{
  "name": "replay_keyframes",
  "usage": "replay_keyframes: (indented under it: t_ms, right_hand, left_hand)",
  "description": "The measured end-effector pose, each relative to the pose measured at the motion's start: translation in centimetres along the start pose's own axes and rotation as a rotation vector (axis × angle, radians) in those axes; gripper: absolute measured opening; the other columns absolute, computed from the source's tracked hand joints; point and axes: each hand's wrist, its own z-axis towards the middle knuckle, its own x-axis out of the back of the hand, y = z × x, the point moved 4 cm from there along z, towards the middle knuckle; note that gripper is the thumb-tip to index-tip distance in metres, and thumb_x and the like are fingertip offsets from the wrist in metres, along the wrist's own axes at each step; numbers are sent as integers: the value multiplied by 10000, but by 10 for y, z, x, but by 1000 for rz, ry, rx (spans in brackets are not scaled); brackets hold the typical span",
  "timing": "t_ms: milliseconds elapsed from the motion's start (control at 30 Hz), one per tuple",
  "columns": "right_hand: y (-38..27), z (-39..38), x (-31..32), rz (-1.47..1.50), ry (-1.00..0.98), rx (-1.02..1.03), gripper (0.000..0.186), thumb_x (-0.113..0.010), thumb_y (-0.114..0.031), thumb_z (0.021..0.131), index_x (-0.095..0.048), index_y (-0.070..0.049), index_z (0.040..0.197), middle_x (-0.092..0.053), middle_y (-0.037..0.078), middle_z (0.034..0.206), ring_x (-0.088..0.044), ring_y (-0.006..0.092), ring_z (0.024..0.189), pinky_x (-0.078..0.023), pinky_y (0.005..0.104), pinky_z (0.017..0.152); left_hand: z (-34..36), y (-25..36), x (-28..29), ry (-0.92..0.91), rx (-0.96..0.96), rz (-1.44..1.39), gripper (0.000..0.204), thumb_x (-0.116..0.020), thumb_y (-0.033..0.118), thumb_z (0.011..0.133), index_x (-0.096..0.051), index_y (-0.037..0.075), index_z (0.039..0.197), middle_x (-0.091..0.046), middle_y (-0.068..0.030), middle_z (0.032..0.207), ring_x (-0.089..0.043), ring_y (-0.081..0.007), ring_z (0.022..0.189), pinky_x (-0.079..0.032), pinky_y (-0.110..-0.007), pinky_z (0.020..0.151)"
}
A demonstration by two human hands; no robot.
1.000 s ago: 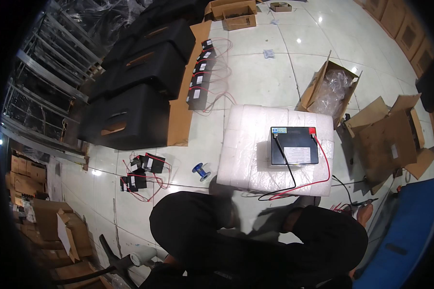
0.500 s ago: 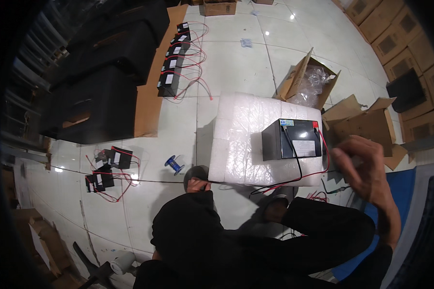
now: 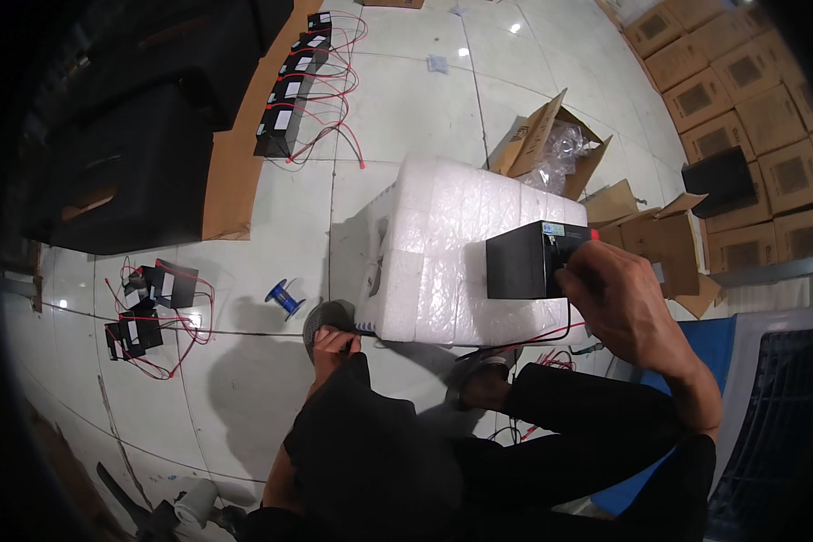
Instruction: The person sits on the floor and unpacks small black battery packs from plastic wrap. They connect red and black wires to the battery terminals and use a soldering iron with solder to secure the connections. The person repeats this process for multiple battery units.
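Your right hand (image 3: 619, 294) is the near one: it is over the right end of the black battery (image 3: 517, 263), which sits on the white foam block (image 3: 425, 239), close to its right edge. So most of the battery you can see lies just left of your right fingers, with its plain grey-black side facing left. It looks longer from left to right, but your hand covers the right part, so its true long way is hard to tell. Those fingers are bent in and look to be touching the battery's front, but I cannot tell if they pinch anything. Your left hand (image 3: 334, 341) is well away, curled by your shoe (image 3: 328, 316) at the block's lower left corner, and what it holds, if anything, is too dark to make out. The black wire (image 3: 568, 321) and red wire (image 3: 579, 325) come out below your right hand, but their top ends are hidden
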Motion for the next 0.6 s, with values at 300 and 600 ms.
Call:
replay_keyframes:
  t_ms: [300,600]
  right_hand:
    - [5,-3,9,43,10,-147,138,-681,-89,888,-623,36,883,-653,144,751,-623,223,630,-495,355,604]
    - [24,0,3,375,-58,-278,227,-687,-165,887,-627,53,865,-656,70,708,-581,80,591,-470,260,538]
  left_hand:
    - [-2,-5,0,-5,-34,0,91,-764,31,715,-723,54,793,-692,-64,768,-630,-270,795,-473,-393,759]
    - [64,41,68,426,414,48,171,-647,173,951,-684,7,956,-647,-95,794,-623,-252,743,-502,-365,755]
